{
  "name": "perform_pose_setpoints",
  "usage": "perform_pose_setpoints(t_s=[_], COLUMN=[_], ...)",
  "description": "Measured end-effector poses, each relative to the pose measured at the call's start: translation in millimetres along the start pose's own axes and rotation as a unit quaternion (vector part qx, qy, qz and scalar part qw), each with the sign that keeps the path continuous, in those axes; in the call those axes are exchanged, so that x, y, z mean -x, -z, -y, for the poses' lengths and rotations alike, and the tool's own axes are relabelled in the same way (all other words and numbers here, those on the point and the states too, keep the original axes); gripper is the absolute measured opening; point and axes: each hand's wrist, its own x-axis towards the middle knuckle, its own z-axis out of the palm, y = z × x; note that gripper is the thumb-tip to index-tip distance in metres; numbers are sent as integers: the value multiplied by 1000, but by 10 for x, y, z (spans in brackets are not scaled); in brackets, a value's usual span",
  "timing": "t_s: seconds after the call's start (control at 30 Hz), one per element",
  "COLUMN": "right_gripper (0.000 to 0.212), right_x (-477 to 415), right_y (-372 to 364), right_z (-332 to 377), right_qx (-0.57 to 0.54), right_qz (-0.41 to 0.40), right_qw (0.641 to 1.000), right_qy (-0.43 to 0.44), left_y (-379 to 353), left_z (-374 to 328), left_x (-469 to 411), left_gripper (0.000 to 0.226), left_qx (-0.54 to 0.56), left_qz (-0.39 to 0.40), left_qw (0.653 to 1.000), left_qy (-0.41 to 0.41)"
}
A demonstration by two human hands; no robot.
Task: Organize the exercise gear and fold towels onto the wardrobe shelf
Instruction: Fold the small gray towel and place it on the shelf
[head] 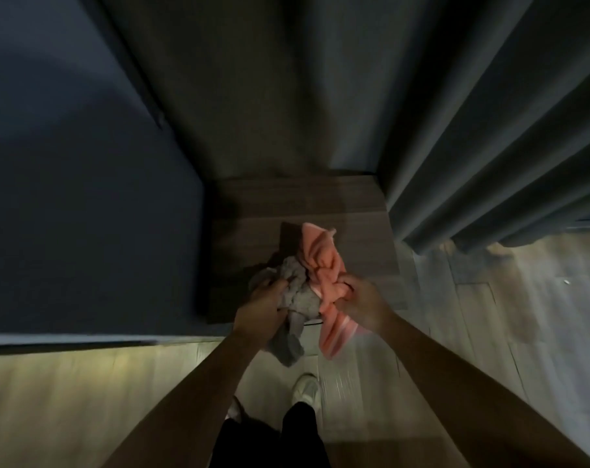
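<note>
The left hand grips one crumpled grey towel; the right hand grips one pink towel, both above the wooden shelf.

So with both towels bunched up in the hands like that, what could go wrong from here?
The grey towel in the left hand and the pink towel in the right hand are crumpled side by side, so they may tangle when pulled apart. Loose ends of both hang past the wooden shelf edge toward the floor and might drag or slip from the grip. The light is dim, so folds may be hard to judge.
</note>
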Motion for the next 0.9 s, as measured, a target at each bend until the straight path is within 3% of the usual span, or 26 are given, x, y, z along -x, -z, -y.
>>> perform_pose_setpoints(t_s=[0.17,0.5,0.9], right_gripper=[34,29,29], right_x=[594,1168,1581], right_y=[-55,-809,-2657], right_z=[451,1375,2661], right_qx=[-100,-65,30], right_qz=[52,67,172], right_qw=[992,996,983], right_qy=[-48,8,56], left_y=[329,621,1149], left_z=[94,829,2544], left_x=[813,2036,3542], left_gripper=[43,47,53], left_qx=[33,98,127], left_qz=[-51,-150,-218], left_qw=[998,984,967], left_qy=[-27,-19,47])
